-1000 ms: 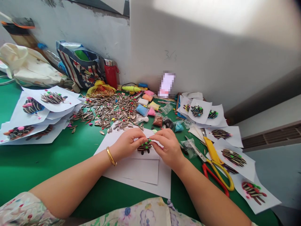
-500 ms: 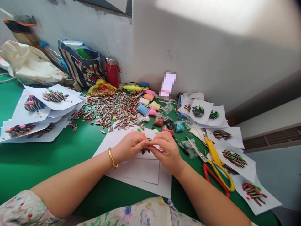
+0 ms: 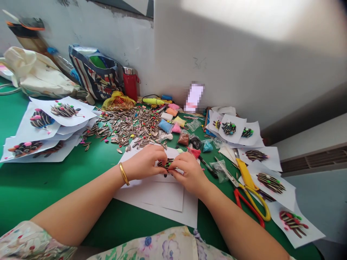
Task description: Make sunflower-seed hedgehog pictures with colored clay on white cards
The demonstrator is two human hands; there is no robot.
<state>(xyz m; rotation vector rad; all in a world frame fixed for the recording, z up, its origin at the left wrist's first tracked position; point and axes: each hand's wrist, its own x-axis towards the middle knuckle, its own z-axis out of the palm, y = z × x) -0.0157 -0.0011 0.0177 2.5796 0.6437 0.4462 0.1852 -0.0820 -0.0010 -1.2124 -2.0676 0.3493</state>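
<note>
Now, from the left, a stack of picture cards (image 3: 23, 126) is seen well to the left of the seed pile (image 3: 130, 124), while behind the pile a striped bag (image 3: 94, 74) and a red flask (image 3: 130, 86) are stood side by side. In front of the pile, white sheets (image 3: 162, 196) are spread, and over them the left hand (image 3: 145, 162) is held, curled, thumb and forefinger parted around the left side of a small seed figure (image 3: 164, 164). That figure is laid on paper, in front of the pile and rightward, partly covered. Right of the pile, coloured packets (image 3: 165, 125) are clustered. By the right hand (image 3: 189, 173) the figure's right side is met, fingertips drawn in; what is pinched cannot be told. Farthest right of the pile, scissors (image 3: 235, 181) are laid.
</note>
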